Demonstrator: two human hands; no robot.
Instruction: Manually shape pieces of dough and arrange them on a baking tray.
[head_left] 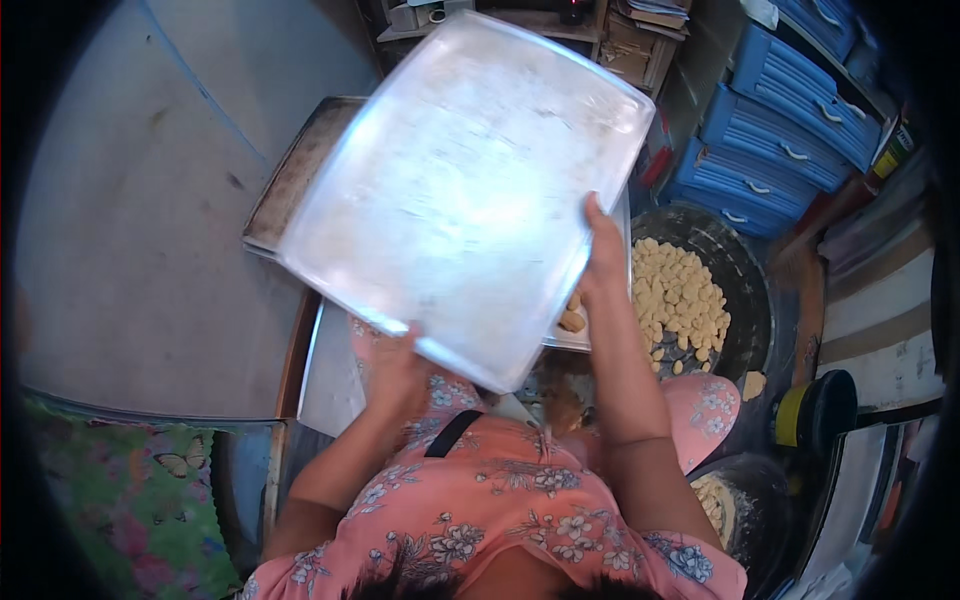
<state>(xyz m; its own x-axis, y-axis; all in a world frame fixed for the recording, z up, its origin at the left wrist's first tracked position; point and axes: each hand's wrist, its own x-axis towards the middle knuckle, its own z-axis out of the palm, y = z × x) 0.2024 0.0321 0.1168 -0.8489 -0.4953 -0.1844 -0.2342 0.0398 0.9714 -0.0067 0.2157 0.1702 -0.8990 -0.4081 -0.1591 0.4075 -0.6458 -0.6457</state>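
Note:
A large silver metal baking tray is held up tilted before me, its bright flat face toward me. My left hand grips its lower edge near the left. On the right edge my right hand has its thumb over the rim; the other fingers are behind the tray. Beneath it, partly hidden, another tray shows a few brown baked-looking pieces. A round dark basin to the right holds many small pale dough pieces.
A worn brown-rimmed tray lies behind the raised one at the left. Blue drawers stand at the far right. A dark tub with a yellow band and a bowl with pale dough are at my right. A pale board-like panel fills the left.

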